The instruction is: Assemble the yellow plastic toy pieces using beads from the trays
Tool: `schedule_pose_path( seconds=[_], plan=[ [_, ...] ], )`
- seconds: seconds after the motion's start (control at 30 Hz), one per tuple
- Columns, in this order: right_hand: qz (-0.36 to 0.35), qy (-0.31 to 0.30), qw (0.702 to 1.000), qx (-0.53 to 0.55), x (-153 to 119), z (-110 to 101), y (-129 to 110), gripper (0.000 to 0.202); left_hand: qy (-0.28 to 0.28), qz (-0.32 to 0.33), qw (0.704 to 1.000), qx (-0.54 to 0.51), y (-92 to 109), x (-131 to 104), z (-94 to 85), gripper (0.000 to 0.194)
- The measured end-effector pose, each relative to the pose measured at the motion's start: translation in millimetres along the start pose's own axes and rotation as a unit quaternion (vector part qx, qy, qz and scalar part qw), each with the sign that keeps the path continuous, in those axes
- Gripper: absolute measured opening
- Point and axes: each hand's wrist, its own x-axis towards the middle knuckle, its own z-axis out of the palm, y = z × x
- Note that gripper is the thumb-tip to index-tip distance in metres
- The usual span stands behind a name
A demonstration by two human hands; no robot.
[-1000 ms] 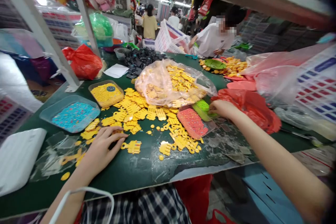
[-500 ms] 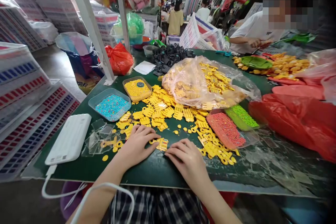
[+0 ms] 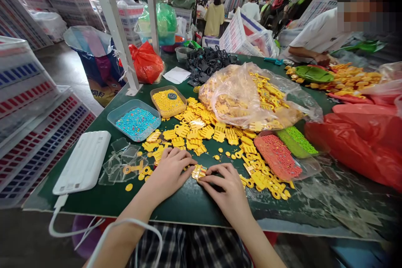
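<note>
A small yellow plastic piece (image 3: 199,172) with coloured strips in its slots lies between my two hands, just above the table. My left hand (image 3: 174,171) pinches its left side with thumb and fingers. On the other side, the thumb and fingers of my right hand (image 3: 225,187) close on its right edge. Beyond my fingers spreads a heap of similar slotted yellow pieces (image 3: 191,132). More yellow parts with rings (image 3: 262,176) lie to the right of my right hand. Clear flat plastic plates (image 3: 121,163) are scattered left of my left forearm.
Trays of blue beads (image 3: 138,122), yellow beads (image 3: 168,102), red beads (image 3: 279,155) and green beads (image 3: 297,141) flank the heap. A plastic bag (image 3: 232,96) of yellow parts lies behind it. A cabled white power bank (image 3: 82,162) sits left. A co-worker (image 3: 317,37) sits across.
My right fingers have come in from beside the yellow piece onto its right edge. The left hand keeps its hold. The whole view has shifted slightly.
</note>
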Motion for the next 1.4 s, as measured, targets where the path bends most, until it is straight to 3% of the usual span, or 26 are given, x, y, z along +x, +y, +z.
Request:
schedule_pose_path(
  seconds=[0.5,1.4],
  plan=[
    [-0.023,0.062,0.997,-0.041,-2.9,4.7,-1.9,0.015,0.031,0.014,0.999,-0.006,2.0,-0.7,6.1,0.017],
    [-0.026,0.032,0.994,-0.099,-5.8,6.6,5.7,0.017,0.022,0.031,0.999,0.007,1.5,0.3,4.4,0.014]
  ],
)
